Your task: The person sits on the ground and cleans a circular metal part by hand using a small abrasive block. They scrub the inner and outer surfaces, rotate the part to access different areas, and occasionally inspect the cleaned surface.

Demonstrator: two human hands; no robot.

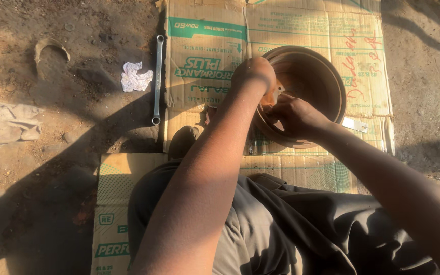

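We see round rusty-brown metal drum (306,81) resting open side up on flattened printed cardboard sheet (204,56), far right on sunlit dirt ground (52,153). Left hand (253,74) clenched over drum's near-left rim; right hand (294,116) curled at near rim, fingers inside, what they hold we cannot tell. Long silver metal spanner (157,79) lies left of cardboard, crumpled white paper scrap (136,77) just beside, grey cloth rag (6,122) far left.

Drum (327,81) on cardboard (204,66), wrench (157,79) left.
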